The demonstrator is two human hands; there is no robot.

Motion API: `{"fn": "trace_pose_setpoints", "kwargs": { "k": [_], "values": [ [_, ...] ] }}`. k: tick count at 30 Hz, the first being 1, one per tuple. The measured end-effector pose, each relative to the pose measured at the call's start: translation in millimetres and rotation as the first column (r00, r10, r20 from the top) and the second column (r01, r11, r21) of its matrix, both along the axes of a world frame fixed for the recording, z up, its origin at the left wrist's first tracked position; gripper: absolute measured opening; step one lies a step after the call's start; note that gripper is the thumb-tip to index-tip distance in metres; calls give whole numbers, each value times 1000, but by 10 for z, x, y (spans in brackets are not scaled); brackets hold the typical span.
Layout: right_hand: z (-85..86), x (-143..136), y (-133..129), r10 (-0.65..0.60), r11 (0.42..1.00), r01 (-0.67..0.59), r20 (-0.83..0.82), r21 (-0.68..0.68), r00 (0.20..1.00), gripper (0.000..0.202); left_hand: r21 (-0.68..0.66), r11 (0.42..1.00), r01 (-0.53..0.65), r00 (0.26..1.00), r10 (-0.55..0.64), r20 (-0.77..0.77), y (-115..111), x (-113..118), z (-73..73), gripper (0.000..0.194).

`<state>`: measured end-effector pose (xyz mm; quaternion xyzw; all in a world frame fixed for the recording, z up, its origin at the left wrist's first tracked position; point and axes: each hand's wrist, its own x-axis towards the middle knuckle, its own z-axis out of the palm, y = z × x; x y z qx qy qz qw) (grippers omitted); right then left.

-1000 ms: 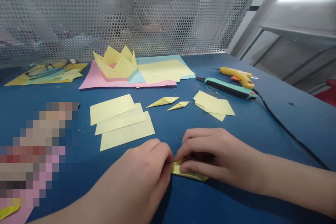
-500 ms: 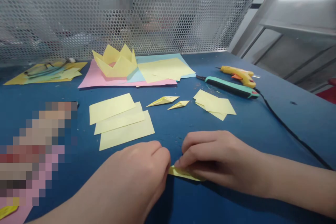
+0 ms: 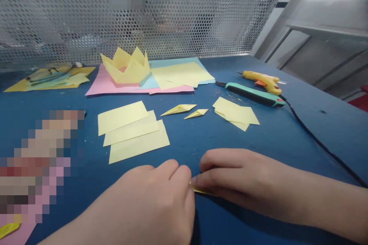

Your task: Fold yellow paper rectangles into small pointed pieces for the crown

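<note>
My left hand point(image 3: 155, 199) and my right hand point(image 3: 238, 180) meet fingertip to fingertip near the front of the blue table point(image 3: 301, 138). Between them they pinch a small folded yellow paper piece point(image 3: 199, 190), mostly hidden under the fingers. Beyond the hands lie three yellow paper rectangles point(image 3: 132, 132), two folded pointed yellow pieces point(image 3: 178, 110) point(image 3: 196, 113) and a small stack of yellow sheets point(image 3: 235, 113).
A yellow paper crown point(image 3: 126, 67) stands on pink, blue and yellow sheets point(image 3: 172, 78) at the back. A teal-handled cutter point(image 3: 253, 94), a yellow glue gun point(image 3: 263, 81) and its black cord point(image 3: 319, 143) lie at the right. Perforated metal screen point(image 3: 186, 11) behind.
Both hands have slid slightly toward the front edge and closed over the folded piece, so less of the yellow paper shows than before.
</note>
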<state>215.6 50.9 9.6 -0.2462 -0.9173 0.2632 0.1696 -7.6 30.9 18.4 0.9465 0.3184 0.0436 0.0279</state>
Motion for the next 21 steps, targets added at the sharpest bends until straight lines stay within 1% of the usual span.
{"fn": "trace_pose_setpoints", "kwargs": {
  "k": [3, 5, 6, 8, 10, 12, 13, 14, 17, 21],
  "values": [
    [52, 54, 72, 25, 991, -26, -11, -129, 1000, 24, 12, 1000, -6, 1000, 7, -7, -14, -1, -14, 20],
    [71, 99, 133, 51, 983, -49, 6, -177, 999, 23, 38, 999, -3, 1000, 4, -15, -36, -13, -29, 21],
    [72, 120, 160, 59, 983, -56, 10, -175, 998, 22, 55, 999, 4, 1000, -3, -20, -51, -24, -37, 21],
    [57, 146, 193, 75, 989, -74, 1, -127, 997, 21, 104, 994, 33, 999, -30, -31, -80, -50, -49, 25],
    [38, 149, 191, 107, 994, -106, 11, -27, 994, 23, 136, 990, 48, 998, -44, -34, -99, -70, -54, 29],
    [33, 132, 161, 126, 988, -130, 58, 83, 990, 28, 136, 990, 33, 999, -30, -28, -101, -69, -47, 25],
    [39, 119, 142, 117, 986, -128, 97, 111, 988, 30, 128, 992, 20, 1000, -17, -22, -96, -58, -40, 22],
    [49, 107, 124, 98, 987, -114, 135, 117, 986, 30, 121, 993, 10, 1000, -8, -15, -88, -42, -32, 22],
    [90, 93, 102, 47, 997, -60, 210, 53, 977, 27, 134, 991, 11, 1000, -12, 7, -60, 17, -16, 26],
    [101, 148, 161, 94, 996, -93, 129, -15, 987, 27, 164, 986, 27, 999, -33, 35, -62, 32, -56, 23]
  ]
}}
